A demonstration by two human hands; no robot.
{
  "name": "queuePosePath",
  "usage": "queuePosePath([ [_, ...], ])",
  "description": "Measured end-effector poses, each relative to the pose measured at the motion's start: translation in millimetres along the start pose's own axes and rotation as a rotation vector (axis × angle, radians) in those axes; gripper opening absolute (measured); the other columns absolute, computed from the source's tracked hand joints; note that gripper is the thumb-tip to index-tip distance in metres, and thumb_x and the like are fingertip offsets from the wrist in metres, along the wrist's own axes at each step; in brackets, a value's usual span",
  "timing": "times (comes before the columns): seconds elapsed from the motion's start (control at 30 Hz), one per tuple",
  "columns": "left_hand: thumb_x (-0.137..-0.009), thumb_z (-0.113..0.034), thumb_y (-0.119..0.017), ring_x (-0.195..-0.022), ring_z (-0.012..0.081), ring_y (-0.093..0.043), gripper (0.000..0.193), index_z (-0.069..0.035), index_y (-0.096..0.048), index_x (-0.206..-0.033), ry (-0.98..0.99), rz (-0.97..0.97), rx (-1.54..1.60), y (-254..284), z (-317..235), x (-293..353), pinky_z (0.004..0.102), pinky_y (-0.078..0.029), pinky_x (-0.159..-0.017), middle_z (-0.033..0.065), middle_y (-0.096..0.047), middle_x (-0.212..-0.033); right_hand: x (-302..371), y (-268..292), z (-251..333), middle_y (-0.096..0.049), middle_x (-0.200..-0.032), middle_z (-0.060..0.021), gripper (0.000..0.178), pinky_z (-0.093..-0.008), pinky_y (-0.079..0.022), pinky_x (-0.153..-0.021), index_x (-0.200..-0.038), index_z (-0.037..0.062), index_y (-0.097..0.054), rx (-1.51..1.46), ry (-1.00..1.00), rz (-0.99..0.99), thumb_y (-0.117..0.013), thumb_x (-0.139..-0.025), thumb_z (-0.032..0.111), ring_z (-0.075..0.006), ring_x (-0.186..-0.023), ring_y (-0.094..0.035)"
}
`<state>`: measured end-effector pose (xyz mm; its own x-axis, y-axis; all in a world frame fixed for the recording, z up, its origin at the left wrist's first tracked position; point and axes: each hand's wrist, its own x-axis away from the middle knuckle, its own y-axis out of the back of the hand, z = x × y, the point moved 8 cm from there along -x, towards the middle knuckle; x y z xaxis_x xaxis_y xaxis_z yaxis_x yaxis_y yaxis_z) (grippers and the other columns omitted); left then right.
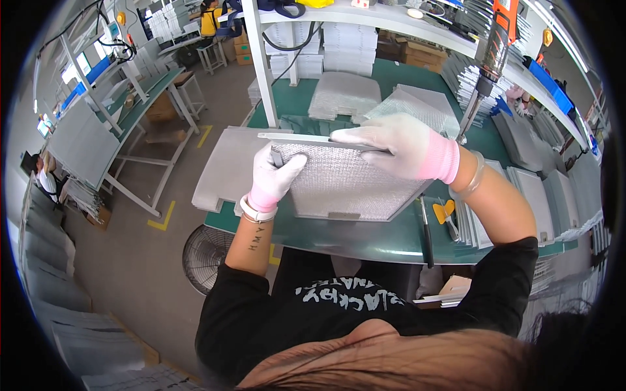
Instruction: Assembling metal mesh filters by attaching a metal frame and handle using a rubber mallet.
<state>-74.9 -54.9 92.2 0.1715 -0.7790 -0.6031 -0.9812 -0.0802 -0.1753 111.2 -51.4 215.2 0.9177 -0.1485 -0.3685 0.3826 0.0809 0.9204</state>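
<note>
You held the panel (355, 189) two-handed over the desk (313, 239).
Your left hand (276, 173) gripped its upper left corner, thumb over the mesh (332, 171); your right hand (399, 144) grasped the top edge along the strip (300, 138). Judged best: you needed steady corner support and even finger pressure, sparing the mesh.
</note>
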Motion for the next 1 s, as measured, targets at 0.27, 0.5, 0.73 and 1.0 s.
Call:
queuePosePath([
  [0.27,-0.074,0.007,-0.072,-0.085,0.0079,-0.057,0.053,-0.001,-0.048,-0.121,-0.236,-0.388,0.169,2.4,-26.2,-4.0,0.0201,-0.047,-0.074,0.0080,-0.060,-0.113,-3.3,-1.4,-4.5,-0.062,-0.092,-0.0163,0.054,-0.0394,-0.051,-0.079,-0.130,0.0121,-0.055,-0.033,-0.058,0.068,-0.054,-0.077,0.002,-0.0338,-0.086,-0.061],
  [0.5,-0.070,0.004,-0.079,-0.067,0.0025,-0.047,0.065,-0.002,-0.045,-0.126,-0.423,-0.394,0.014,1.9,-24.7,-8.0,0.0166,-0.042,-0.062,0.0105,-0.060,-0.115,-2.6,-1.4,-9.3,-0.062,-0.089,-0.0167,0.055,-0.0363,-0.049,-0.073,-0.130,0.0086,-0.057,-0.085,-0.040,-0.009,-0.063,-0.076,-0.003,-0.0327,-0.077,-0.060],
  [0.73,-0.070,-0.008,-0.083,-0.073,0.0132,-0.058,0.048,0.002,-0.061,-0.112,-0.493,-0.560,-0.442,10.7,-7.8,4.8,0.0241,-0.049,-0.066,0.0086,-0.065,-0.096,-4.4,-3.1,-16.1,-0.063,-0.093,-0.0167,0.056,-0.0367,-0.050,-0.076,-0.131,0.0116,-0.055,-0.090,-0.052,-0.024,-0.061,-0.078,-0.002,-0.0338,-0.081,-0.061],
  [1.0,-0.083,-0.005,-0.068,-0.075,0.0183,-0.062,0.026,0.002,-0.064,-0.108,-0.514,-0.591,-0.572,17.8,-17.4,10.5,0.0276,-0.051,-0.069,0.0116,-0.066,-0.094,-5.6,-3.8,-13.4,-0.064,-0.097,-0.0178,0.054,-0.0371,-0.050,-0.076,-0.130,0.0105,-0.056,-0.069,-0.102,0.034,-0.061,-0.078,-0.001,-0.0355,-0.084,-0.062],
])
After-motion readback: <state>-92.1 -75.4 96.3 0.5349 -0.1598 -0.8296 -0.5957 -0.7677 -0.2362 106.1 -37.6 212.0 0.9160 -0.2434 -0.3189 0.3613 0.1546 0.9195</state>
